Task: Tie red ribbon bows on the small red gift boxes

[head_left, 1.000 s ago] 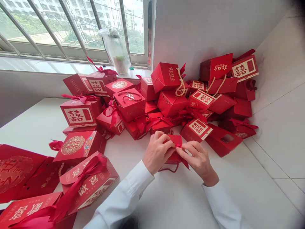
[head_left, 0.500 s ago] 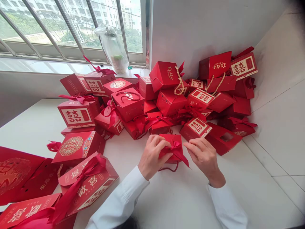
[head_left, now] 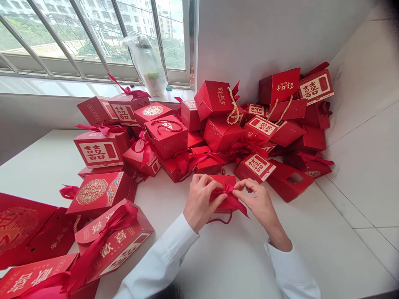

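Cartons [head_left: 137,224] in red, with wide satin ribbons [head_left: 120,216], lie at the left of the white table [head_left: 212,261]; further along, on the window sill [head_left: 46,86], we see a cup [head_left: 153,81] wrapped in clear plastic [head_left: 140,52]; then comes our left hand [head_left: 199,203], with thumb and forefinger closed upon the left part of a ribbon bow [head_left: 229,189]; this bow sits on top of a small red box [head_left: 227,179], which stands on the table between our two hands, just before the heap of boxes [head_left: 215,133], its cord handle [head_left: 230,217] toward us and one ribbon tail [head_left: 240,207] reaching past its right side; our right hand [head_left: 257,203] pinches the right edge of the same bow, its other fingers curled; beyond, a box with a pale pane [head_left: 285,189] rests at right; the step in hand, we judge, is the shaping of the bow, whose knot seems already made, although fingers partly cover it; the next move calls, in our opinion, for a light and equal pull on both loops, so that the knot sits in the middle and the box is not pressed out of form.
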